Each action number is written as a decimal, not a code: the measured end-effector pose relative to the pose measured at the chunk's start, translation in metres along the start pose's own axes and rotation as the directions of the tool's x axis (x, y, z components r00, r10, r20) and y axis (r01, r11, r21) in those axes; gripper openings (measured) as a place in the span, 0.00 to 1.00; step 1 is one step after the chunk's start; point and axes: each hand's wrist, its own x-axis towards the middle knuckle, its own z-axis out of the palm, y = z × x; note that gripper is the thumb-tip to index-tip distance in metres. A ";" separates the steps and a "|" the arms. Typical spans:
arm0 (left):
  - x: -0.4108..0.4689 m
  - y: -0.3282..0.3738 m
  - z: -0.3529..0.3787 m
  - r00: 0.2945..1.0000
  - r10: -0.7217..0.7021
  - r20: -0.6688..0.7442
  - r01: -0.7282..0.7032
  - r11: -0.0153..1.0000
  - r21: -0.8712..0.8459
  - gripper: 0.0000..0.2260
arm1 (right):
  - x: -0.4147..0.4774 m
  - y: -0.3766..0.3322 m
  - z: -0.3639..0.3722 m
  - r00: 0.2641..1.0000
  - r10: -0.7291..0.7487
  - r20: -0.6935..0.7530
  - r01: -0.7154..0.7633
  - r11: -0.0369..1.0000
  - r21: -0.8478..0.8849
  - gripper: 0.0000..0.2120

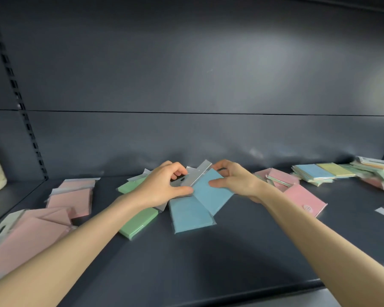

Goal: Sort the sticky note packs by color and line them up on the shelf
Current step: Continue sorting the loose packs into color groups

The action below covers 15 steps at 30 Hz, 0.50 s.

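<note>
**Blue on blue: two hands squared one pack over another**

Blue was the colour in hand. Both hands met mid-shelf on the tilted blue pack. The left hand pinched its white header card, and the right hand curled over the far right edge with the thumb on the face. The pack lay between the two grips, so neither hand was nearer. Its long axis slanted from the header at far left to the near right. It overlapped the second blue pack, which lay flat on the shelf with its long axis running nearly toward the person. The coming move probably called for turning the held pack until the two axes matched.

By count, there were two blue packs at centre. Two green packs lay just left of them, and one pink pack just right, with more behind it. The pink packs at far left were too blurred to count, as was the mixed pile at far right.
</note>
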 end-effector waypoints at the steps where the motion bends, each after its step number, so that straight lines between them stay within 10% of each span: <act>1: -0.002 0.001 0.000 1.000 -0.005 0.018 0.005 1.000 0.007 0.19 | 0.000 -0.001 0.002 1.000 0.015 0.021 -0.014 0.999 -0.041 0.21; 15: -0.029 0.027 0.007 0.962 -0.079 0.260 0.040 0.987 0.153 0.22 | -0.015 0.002 0.009 0.997 -0.051 0.051 0.069 0.889 -0.453 0.19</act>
